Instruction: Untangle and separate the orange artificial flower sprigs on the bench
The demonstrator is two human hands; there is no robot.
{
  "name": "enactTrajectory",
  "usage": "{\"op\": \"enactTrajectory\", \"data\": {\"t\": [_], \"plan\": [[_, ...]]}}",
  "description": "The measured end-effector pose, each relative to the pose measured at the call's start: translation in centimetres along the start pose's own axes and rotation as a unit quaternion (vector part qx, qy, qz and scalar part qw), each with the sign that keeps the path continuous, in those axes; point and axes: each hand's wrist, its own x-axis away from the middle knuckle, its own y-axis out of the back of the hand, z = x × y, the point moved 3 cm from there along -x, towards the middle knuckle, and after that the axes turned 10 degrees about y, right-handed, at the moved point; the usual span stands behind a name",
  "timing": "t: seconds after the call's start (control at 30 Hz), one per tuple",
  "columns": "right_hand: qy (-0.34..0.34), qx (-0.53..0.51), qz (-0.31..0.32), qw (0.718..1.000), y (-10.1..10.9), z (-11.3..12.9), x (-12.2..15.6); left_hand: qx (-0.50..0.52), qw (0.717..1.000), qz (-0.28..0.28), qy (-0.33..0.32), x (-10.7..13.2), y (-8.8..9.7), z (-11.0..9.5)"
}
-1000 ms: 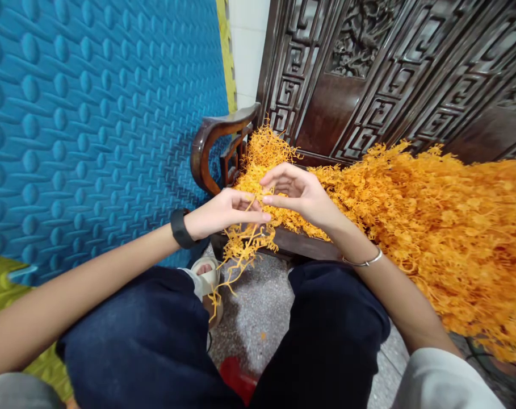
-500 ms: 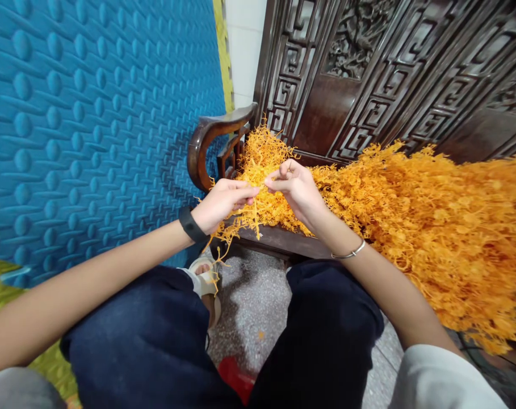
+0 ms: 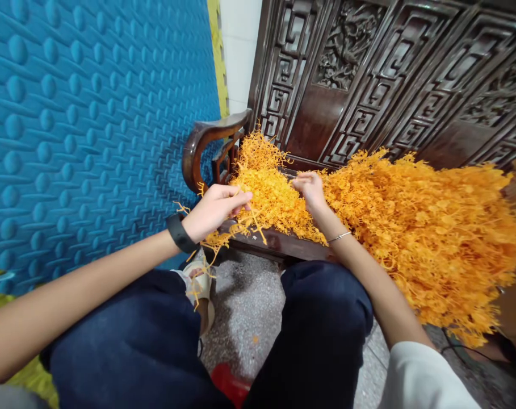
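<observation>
My left hand (image 3: 221,209) pinches a thin, branching orange sprig (image 3: 258,224) that looks like plastic. More of its strands hang below the wrist over my shoe. To the right, my right hand (image 3: 311,188) is above the orange heap, apart from the left, with its fingers curled together. Whatever they might hold is too small to make out. Behind and between both hands, a loose heap of orange pieces (image 3: 270,196) lies on the dark wooden bench (image 3: 279,241).
A large bushy mass of orange sprigs (image 3: 436,227) fills the right side. The bench's curved armrest (image 3: 192,156) stands at left, with its carved back (image 3: 317,122) behind. Blue foam matting (image 3: 91,125) covers the left. A red object (image 3: 229,383) lies on the speckled floor (image 3: 249,301).
My right hand has moved away from the left hand, to the right over the heap. The left hand keeps its pinch on the sprig. The view has shifted slightly.
</observation>
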Motion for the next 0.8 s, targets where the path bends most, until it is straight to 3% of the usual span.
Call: {"op": "enactTrajectory", "data": {"t": [0.1, 0.23, 0.4, 0.53, 0.67, 0.8], "plan": [[0.022, 0.059, 0.046, 0.997, 0.3, -2.9, 0.4, 0.008, 0.999, 0.004, 0.04, -0.7, 0.6, 0.9], [0.055, 0.083, 0.063, 0.993, -0.2, -4.4, -0.3, 0.034, 0.998, -0.011, 0.046, -1.3, 1.1, 1.4], [0.119, 0.129, 0.113, 0.978, -1.2, -4.4, -1.0, 0.023, 0.999, -0.024, 0.011, -1.8, 0.8, 1.2], [0.205, 0.225, 0.21, 0.929, -1.9, -4.0, -0.5, 0.068, 0.997, 0.007, 0.026, -2.2, 0.3, 1.1], [0.204, 0.214, 0.301, 0.907, -2.2, -4.1, 0.1, 0.117, 0.991, 0.012, 0.061, -2.5, 0.2, 1.2], [0.169, 0.201, 0.289, 0.921, -2.2, -3.6, 0.4, 0.132, 0.988, 0.017, 0.079, -2.5, 0.1, 1.1]]}}
